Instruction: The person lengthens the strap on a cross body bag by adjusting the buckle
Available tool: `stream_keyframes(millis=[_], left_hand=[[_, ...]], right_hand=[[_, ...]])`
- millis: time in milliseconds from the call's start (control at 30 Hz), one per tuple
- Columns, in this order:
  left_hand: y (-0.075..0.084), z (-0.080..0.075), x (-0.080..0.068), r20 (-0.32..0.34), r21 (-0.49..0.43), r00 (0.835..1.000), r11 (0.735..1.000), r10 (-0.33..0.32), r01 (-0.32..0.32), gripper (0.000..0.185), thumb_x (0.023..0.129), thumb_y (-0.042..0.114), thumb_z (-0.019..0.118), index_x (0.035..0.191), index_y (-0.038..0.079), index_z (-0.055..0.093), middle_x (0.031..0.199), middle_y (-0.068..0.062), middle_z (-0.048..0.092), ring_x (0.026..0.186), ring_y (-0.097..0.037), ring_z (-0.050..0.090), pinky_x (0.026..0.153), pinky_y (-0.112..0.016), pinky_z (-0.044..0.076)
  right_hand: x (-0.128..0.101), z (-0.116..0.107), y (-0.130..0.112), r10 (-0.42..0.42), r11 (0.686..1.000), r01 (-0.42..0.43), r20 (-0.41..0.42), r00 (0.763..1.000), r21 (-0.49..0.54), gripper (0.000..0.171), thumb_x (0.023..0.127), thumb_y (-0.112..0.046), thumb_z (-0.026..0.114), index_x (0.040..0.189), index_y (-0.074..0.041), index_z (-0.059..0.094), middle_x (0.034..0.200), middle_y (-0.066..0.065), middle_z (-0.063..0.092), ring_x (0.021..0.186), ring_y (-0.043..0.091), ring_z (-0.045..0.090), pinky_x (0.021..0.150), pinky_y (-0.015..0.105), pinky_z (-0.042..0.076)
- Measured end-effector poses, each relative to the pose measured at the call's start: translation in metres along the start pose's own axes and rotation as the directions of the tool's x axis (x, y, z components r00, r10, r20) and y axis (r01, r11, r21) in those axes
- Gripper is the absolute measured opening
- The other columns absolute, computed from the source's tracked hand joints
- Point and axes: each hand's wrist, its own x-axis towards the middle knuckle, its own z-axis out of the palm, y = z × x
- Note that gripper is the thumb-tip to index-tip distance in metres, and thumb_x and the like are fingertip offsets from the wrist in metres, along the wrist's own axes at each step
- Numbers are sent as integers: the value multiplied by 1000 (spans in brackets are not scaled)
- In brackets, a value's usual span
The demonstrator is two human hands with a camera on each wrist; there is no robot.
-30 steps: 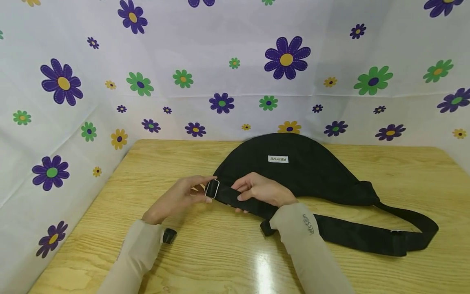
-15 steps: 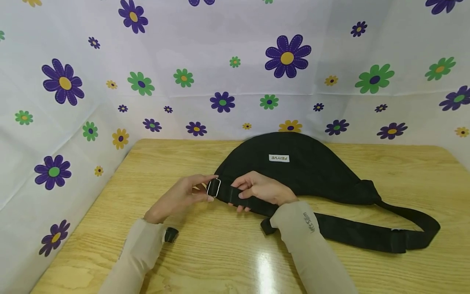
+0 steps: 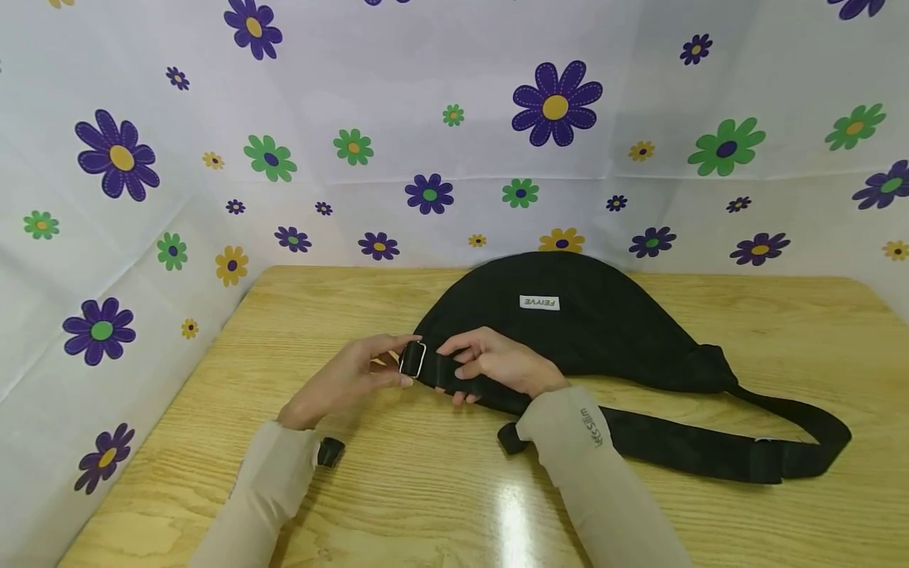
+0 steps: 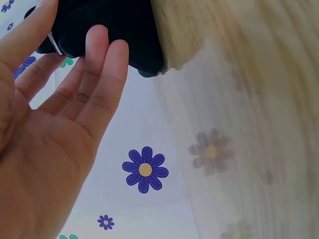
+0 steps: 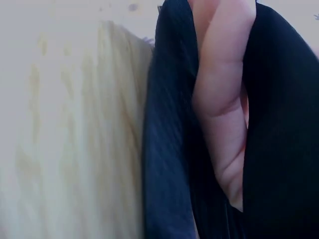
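Note:
A black waist bag [image 3: 589,331] with a small white label lies on the table, its long strap looping out to the right. My left hand [image 3: 348,375] pinches the metal slide buckle [image 3: 413,360] at the bag's left end between thumb and fingers. In the left wrist view that hand [image 4: 55,124] shows its palm, the fingertips against black fabric. Just right of the buckle, my right hand [image 3: 507,364] grips the black strap [image 3: 493,392] with thumb on top and fingers beneath. The right wrist view shows curled fingers [image 5: 222,99] between the strap and the bag.
Under everything is a wooden table [image 3: 398,489]. A black strap end [image 3: 513,438] pokes out beside the right sleeve. A small dark piece [image 3: 330,453] sits against the left cuff. Behind and to the left hangs a white cloth [image 3: 298,95] printed with flowers.
My right hand has shifted slightly left along the strap toward the buckle. The left hand keeps its pinch on the buckle, and the bag lies in nearly the same place.

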Motion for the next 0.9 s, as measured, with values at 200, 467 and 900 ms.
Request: stream_keyframes(millis=[200,467,900], left_hand=[[4,3,3,9,-13,999,999,44,-44,41,89,-4,75,128,-6,65,116,-15,69,94,-23,65,84,-33,57],[3,3,3,13,13,998,998,54,-54,41,89,-3,76,129,-4,66,116,-12,70,96,-23,64,85,-33,56],[2,-1,1,7,17,1000,1000,10,-10,44,92,2,74,134,-3,62,121,-13,69,92,-20,65,82,-33,56]], right_hand=[[6,13,-2,-12,999,15,-69,998,45,33,94,16,48,126,10,57,98,20,72,70,21,70,65,32,55],[6,14,-6,21,999,-16,-98,995,46,31,96,14,51,126,12,55,104,23,71,70,22,70,69,34,57],[-9,-7,-4,36,999,-36,-25,999,14,39,95,16,52,134,19,49,92,14,70,74,26,72,84,41,58]])
